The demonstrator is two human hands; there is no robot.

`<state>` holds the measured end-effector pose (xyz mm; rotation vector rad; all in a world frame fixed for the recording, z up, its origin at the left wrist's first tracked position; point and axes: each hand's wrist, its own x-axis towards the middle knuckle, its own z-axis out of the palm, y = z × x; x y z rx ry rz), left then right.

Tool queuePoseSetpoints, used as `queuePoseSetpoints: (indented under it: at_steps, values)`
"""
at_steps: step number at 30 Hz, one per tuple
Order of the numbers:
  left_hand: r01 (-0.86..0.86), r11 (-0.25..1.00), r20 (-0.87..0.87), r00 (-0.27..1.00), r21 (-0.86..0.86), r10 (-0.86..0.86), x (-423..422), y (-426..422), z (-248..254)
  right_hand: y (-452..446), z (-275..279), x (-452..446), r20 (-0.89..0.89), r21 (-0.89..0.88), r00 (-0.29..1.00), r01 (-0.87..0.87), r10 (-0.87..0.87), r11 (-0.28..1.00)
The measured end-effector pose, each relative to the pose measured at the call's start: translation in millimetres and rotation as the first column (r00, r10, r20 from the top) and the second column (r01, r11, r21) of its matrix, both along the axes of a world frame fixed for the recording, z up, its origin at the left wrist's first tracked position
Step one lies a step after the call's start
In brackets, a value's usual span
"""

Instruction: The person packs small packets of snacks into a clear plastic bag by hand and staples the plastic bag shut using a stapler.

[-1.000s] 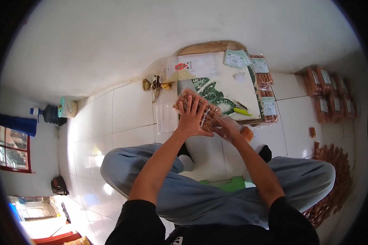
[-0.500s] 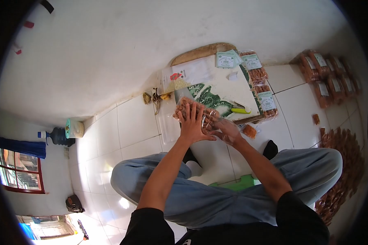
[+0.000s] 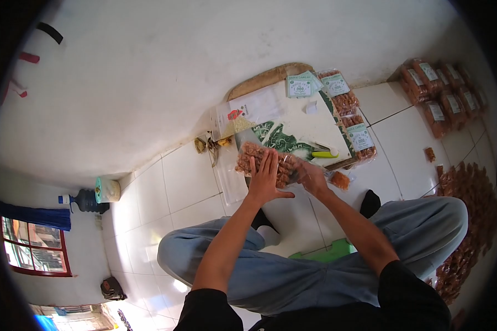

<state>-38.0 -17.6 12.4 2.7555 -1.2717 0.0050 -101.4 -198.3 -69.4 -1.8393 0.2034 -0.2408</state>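
Observation:
A clear plastic bag of brown snack pieces (image 3: 249, 161) lies at the near edge of a low white-topped board (image 3: 292, 118). Across the bag's top rests my left hand (image 3: 266, 179), fingers stretched out and thumb apart. My right hand (image 3: 311, 177) is at the bag's right end, fingers closed around the plastic there; they are slightly blurred and partly hidden. Just beyond it on the board lies a yellow-green handled tool (image 3: 324, 154), probably a stapler. A small packet of orange-brown snacks (image 3: 340, 180) sits on the floor beside my right wrist.
Printed labels (image 3: 300, 86) lie on the board's far side, near flat plastic bags (image 3: 246, 112). Labelled snack packs (image 3: 360, 138) line its right edge. More packs (image 3: 437, 94) are stacked by the wall, above a heap of small packets (image 3: 464, 220). Banana peels (image 3: 207, 145) lie at left.
My left hand's fingers have drawn closer together on the bag. My right hand has turned at the bag's end, with its fingers now pointing more away from me. The view has shifted slightly.

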Motion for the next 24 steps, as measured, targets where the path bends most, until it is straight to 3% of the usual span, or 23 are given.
queuePoseSetpoints:
  at_steps: [1, 5, 7, 10, 14, 16, 17, 19, 24]
  values:
    - [0.009, 1.000, -0.011, 1.000, -0.030, -0.009, 0, 1, 0, 0, -1, 1, -0.087, 0.108, 0.994, -0.052, 0.062, 0.993]
    - [0.004, 0.999, -0.040, 0.999, -0.046, -0.006, 0, 1, 0, -1, 14, 3, -0.096, 0.133, 0.993, -0.060, 0.073, 0.989]
    - [0.010, 0.997, -0.060, 0.998, -0.071, -0.014, 0, 2, -1, -1, 2, 10, 0.255, -0.322, 0.966, 0.053, 0.033, 0.945]
    - [0.000, 0.998, -0.079, 0.997, -0.067, -0.006, 0, 1, 0, -5, 2, 10, 0.287, -0.236, 0.952, -0.039, 0.108, 0.971]
    - [-0.003, 0.998, -0.074, 0.997, -0.067, -0.002, -1, -1, 3, 6, -29, 21, 0.301, -0.174, 0.954, 0.038, 0.017, 0.984]
    - [0.016, 1.000, -0.041, 0.999, 0.001, -0.016, -2, -2, 5, 10, -24, 25, 0.148, -0.290, 0.988, 0.094, -0.052, 0.952]
    - [0.016, 1.000, -0.037, 0.999, 0.003, -0.015, -1, -3, 6, 10, -21, 25, 0.152, -0.288, 0.987, 0.095, -0.052, 0.953]
    - [0.032, 0.999, -0.014, 0.999, 0.005, -0.032, -2, -2, 4, 12, 23, 19, -0.040, -0.602, 0.996, 0.039, -0.079, 0.798]
    - [0.000, 0.999, 0.009, 1.000, 0.046, -0.001, -4, -6, 5, 13, 4, 26, 0.076, -0.376, 0.990, 0.135, -0.115, 0.917]
